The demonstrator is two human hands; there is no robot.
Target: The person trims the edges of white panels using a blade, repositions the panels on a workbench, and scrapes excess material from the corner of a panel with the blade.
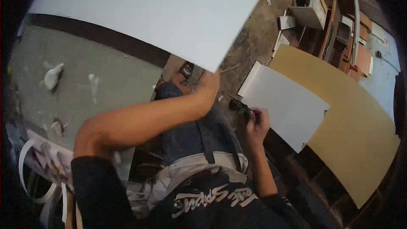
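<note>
A large white panel point(161, 12) spans the top of the view, its near corner pointing toward me. At that corner my left hand point(207, 88) is closed, back side up, and its fingertips are mostly hidden. A thin light sliver point(229, 69) shows just beyond it; I cannot tell whether the hand touches it. Lower right, my right hand point(258, 124) is closed on a small black object point(240, 107) whose kind is unclear. That hand is beside a smaller white board point(284, 101).
A grey-green work surface point(123, 76) with whitish smears lies left. At right a curved tan sheet point(339, 114) lies beneath the smaller white board. Further back are an open box-like cabinet point(308, 8) and stacked boards. White edging strips point(27, 165) curl at lower left.
</note>
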